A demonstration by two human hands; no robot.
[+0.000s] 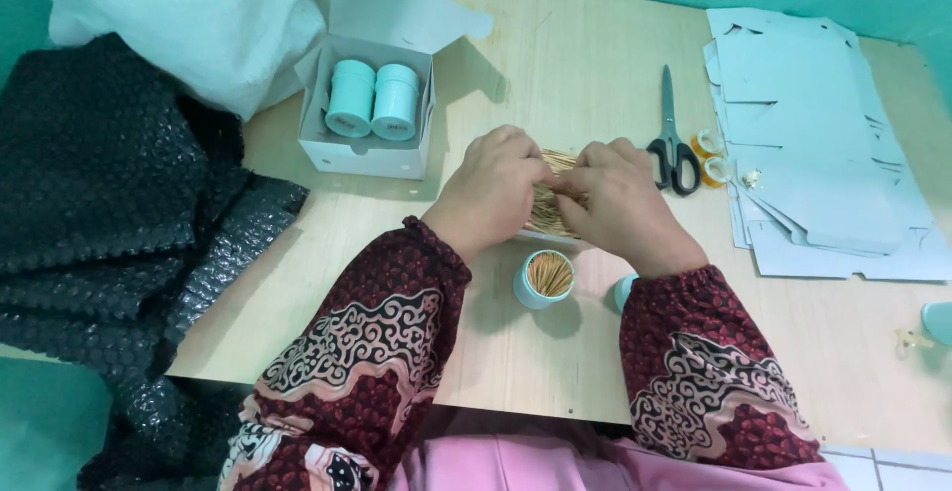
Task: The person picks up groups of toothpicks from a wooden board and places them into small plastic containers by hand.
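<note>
Toothpicks: a loose bundle of thin, pale wooden toothpicks [551, 203] lies at the centre of the frame, partly hidden under both hands.
Left hand: the left hand [493, 193] curls over the bundle from the left, fingers bent and pressed together, tips pinching into the sticks.
Right hand: the right hand [620, 198] covers the bundle from the right, fingers folded close, thumb and forefinger pinching sticks where the two hands meet.
Open tube: a small round mint-green tube [544, 280] stands upright just below the hands, its mouth packed with toothpick ends.
Lid: a mint-green rounded cap [623, 293] peeks out beside the right wrist, mostly hidden by the sleeve.
Sleeves: dark red cloth with cream swirl print covers both forearms.
Box: a white cardboard box [365, 119], flaps open, sits in the upper left centre and holds two capped mint-green tubes [373, 100] side by side.
Scissors: black-handled scissors [671, 144] with slim metal blades lie to the upper right of the hands.
Tape rolls: two small amber-cored rolls of clear tape [710, 159] rest just right of the scissors' handles.
Flat cartons: a fanned stack of white, unfolded cartons [813, 134] fills the right side.
Bubble wrap: black, knobbly bubble wrap [109, 203] is heaped at the left.
Table: a light, smooth wooden table [565, 64] bears it all.
</note>
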